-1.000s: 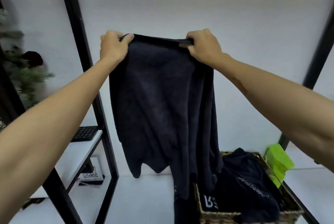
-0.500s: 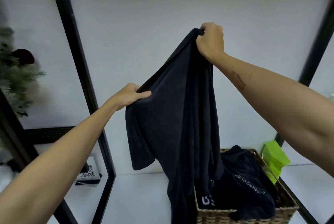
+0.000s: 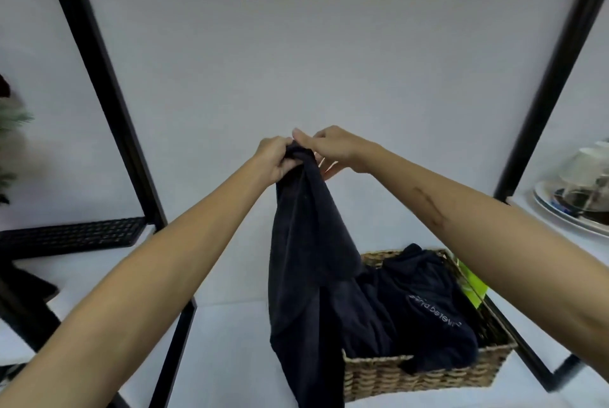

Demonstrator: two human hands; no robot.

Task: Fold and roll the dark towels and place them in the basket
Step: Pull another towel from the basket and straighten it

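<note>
Dark towel [image 3: 306, 259] hangs vertical, long axis up-down, top bunched where both hands meet, lower end draped in front of wicker basket [image 3: 421, 374] on white desk [image 3: 230, 341]. Left hand [image 3: 275, 160] fist-clenched on top edge. Right hand [image 3: 333, 149] pinches same bunch; lower fingers prob. loose, view blurred. More dark towels [image 3: 421, 302] fill basket. Keyboard [image 3: 69, 238] left, plates [image 3: 566, 213] right.

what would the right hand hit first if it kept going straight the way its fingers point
The right hand points leftward at the bunched top of the dark towel, which its fingertips already meet. Just past that is the left hand, gripping the same bunch. Depth between the hands is unclear.
</note>
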